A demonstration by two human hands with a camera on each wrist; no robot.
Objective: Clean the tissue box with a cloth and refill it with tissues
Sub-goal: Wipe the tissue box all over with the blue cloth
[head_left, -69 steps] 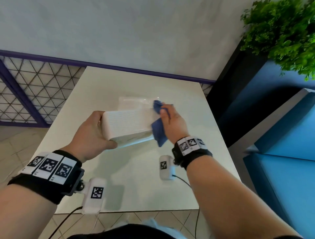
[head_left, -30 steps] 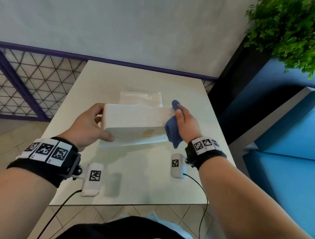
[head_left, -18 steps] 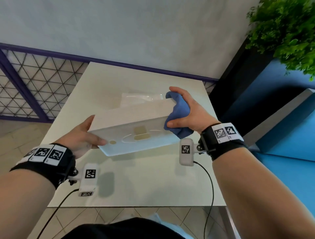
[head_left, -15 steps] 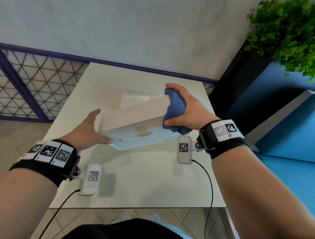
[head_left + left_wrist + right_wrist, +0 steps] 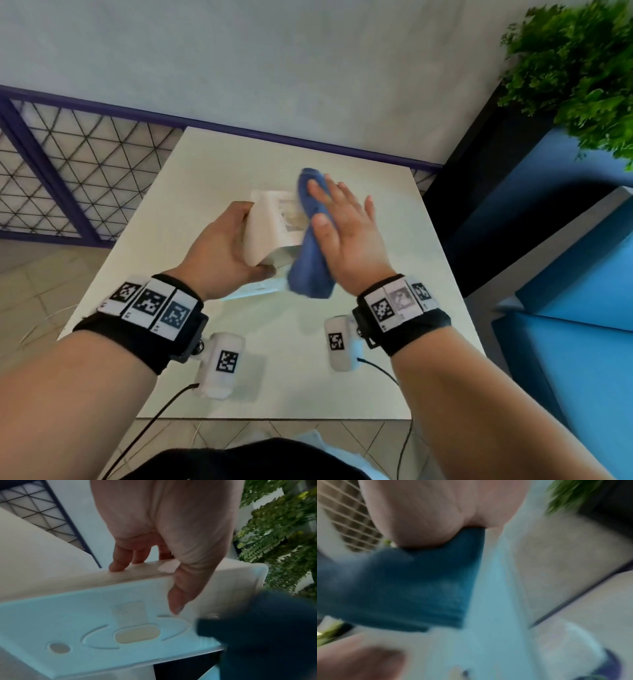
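While left hand (image 5: 224,246) grips tissue box (image 5: 270,226), right hand (image 5: 346,233) presses cloth (image 5: 308,260) against it.

The white tissue box (image 5: 270,228) is held tilted above the table, its underside with an oval groove turned toward the person. A bunched blue cloth (image 5: 310,240) lies against its right end.

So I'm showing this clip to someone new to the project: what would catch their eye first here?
Probably the blue cloth, pressed by the flat right hand against the white tissue box, which the left hand holds tilted above the white table. Next, the leafy green plant at the upper right of the head view.
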